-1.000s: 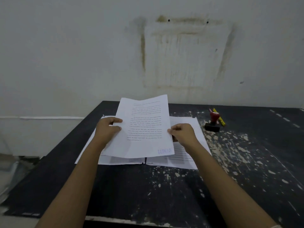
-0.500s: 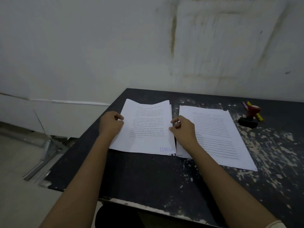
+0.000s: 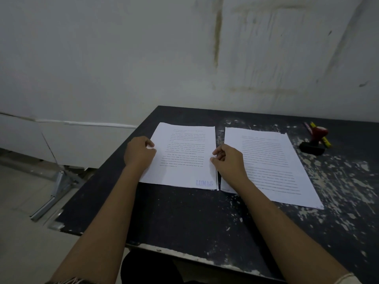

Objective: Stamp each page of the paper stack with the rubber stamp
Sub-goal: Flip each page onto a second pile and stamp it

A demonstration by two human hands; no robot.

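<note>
Two hands hold the stamped page (image 3: 184, 156) at centre frame: the left hand (image 3: 139, 153) curls its fingers onto the page's left edge, and the right hand (image 3: 229, 162) pinches the right edge with bent fingers. Further right lies the paper stack (image 3: 272, 165), then the rubber stamp (image 3: 315, 140), upright on the table (image 3: 184, 218).

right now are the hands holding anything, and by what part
The stamped page: the left hand pinches its left edge, the right hand its right edge.
</note>
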